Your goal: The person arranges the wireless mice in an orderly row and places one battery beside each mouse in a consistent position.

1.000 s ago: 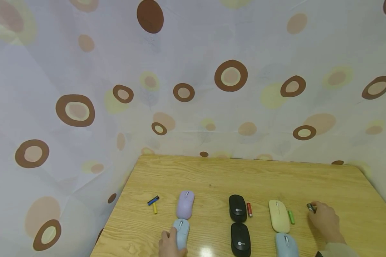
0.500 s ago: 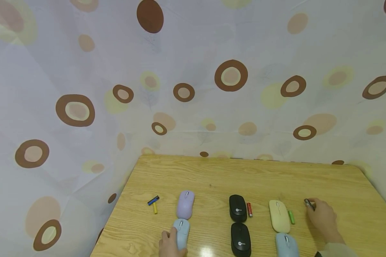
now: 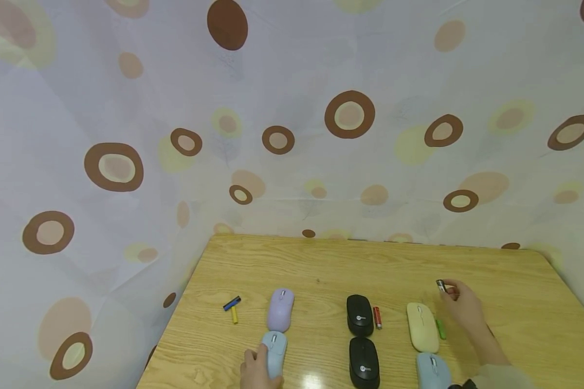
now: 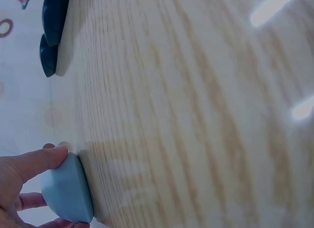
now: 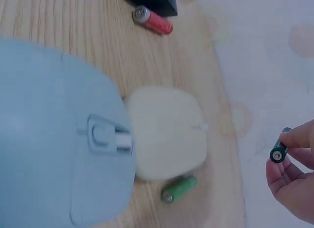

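Observation:
My left hand grips a light blue computer mouse by its sides at the front left of the table; in the left wrist view thumb and fingers span the mouse. Directly behind it lies a purple mouse. Above the table on the right, my right hand pinches a small dark battery between thumb and fingers, its end face showing in the right wrist view. Nearest that hand are a cream mouse and a green battery beside it.
Two black mice sit mid-table in a column, a red battery beside the rear one. Another light blue mouse is in front of the cream one. Blue and yellow batteries lie far left. A patterned sheet hangs behind.
My right hand has lifted away from the table and moved left and back with the dark battery, turning it on the way. The left hand stays put on the light blue mouse.

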The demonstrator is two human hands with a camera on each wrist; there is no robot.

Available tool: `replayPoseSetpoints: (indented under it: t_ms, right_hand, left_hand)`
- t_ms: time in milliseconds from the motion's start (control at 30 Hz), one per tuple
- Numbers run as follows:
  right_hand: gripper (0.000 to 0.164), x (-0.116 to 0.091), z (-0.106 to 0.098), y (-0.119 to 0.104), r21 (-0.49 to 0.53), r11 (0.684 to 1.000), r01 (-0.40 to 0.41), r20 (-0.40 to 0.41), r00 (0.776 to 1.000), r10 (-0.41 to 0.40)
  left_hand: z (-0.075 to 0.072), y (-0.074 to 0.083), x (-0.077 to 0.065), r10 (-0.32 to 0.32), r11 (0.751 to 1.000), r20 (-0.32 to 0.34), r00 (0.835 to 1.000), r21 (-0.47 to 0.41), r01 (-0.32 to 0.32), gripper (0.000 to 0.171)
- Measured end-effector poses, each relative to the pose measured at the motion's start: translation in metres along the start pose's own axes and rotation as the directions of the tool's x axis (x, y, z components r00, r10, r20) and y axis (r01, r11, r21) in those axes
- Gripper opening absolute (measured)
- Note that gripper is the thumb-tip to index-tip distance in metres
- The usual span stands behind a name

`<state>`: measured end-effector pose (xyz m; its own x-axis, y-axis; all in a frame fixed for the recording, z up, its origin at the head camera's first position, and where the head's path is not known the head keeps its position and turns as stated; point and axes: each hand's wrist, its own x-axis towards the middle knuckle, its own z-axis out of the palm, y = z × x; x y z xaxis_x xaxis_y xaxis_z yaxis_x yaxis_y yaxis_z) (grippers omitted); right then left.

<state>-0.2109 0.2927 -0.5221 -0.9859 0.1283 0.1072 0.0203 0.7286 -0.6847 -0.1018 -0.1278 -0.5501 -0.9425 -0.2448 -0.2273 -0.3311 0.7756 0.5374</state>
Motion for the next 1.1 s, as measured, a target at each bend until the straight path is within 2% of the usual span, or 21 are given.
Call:
replayPoseSetpoints:
  t_ms: [200, 367, 600, 933, 1100]
  right_hand:
    - [0.039, -0.001, 0.012, -0.037, 0.091, 0.996, -0.004, 0.136, 0.991, -0.009]
    - [0.039, -0.006, 0.033, -0.069, 0.195, 0.980, -0.039, 0.215, 0.977, -0.004]
    - [0.037, -0.012, 0.068, -0.111, 0.369, 0.919, -0.137, 0.307, 0.952, 0.018]
    - [0.034, -0.014, 0.116, -0.144, 0.448, 0.853, -0.270, 0.396, 0.915, 0.081]
    - [0.033, -0.017, 0.136, -0.156, 0.440, 0.844, -0.307, 0.427, 0.898, 0.104]
  left_hand:
    - [-0.001, -0.001, 0.000, 0.013, 1.000, 0.002, 1.000, -0.009, -0.013, 0.053]
    - [0.000, -0.001, 0.001, 0.000, 1.000, 0.008, 1.000, 0.002, 0.000, 0.052]
    - [0.000, -0.001, 0.002, -0.001, 1.000, 0.015, 1.000, 0.007, 0.001, 0.052]
    - [-0.001, -0.004, 0.002, 0.026, 0.999, 0.013, 1.000, -0.032, -0.026, 0.054]
    - [-0.004, -0.007, 0.003, 0.059, 0.996, 0.027, 0.998, -0.062, -0.057, 0.056]
